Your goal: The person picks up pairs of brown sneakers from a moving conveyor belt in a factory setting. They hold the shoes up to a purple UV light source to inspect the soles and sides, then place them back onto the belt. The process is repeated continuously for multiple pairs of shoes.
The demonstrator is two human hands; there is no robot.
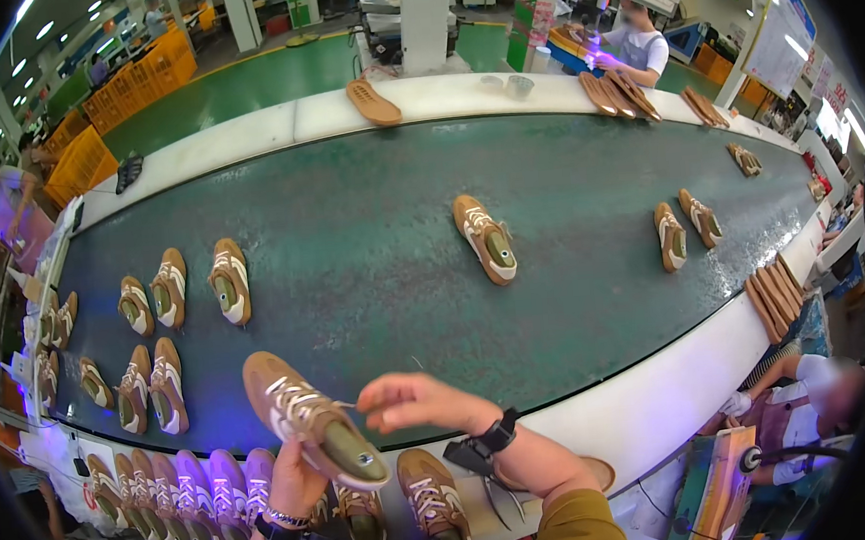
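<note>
My left hand (297, 480) grips a tan sneaker (297, 405) with white laces and a green lining, tilted with its toe to the upper left. Beside its collar is my right hand (422, 403), fingers curled, with a shoelace end (344, 405) meeting the fingertips. The fingertips are slightly blurred. Below the held sneaker stands another tan sneaker (360, 521), partly covered. One more tan sneaker (431, 496) sits to its right on the white ledge, beneath my right wrist.
A green conveyor belt (371, 244) carries several sneakers, including a lone sneaker (484, 238) near the middle. A sneaker row (193, 497) lines the near left ledge under purple light. Brown soles (773, 296) lie on the right ledge, with a single sole (374, 104) opposite. Co-workers are at the far and right sides.
</note>
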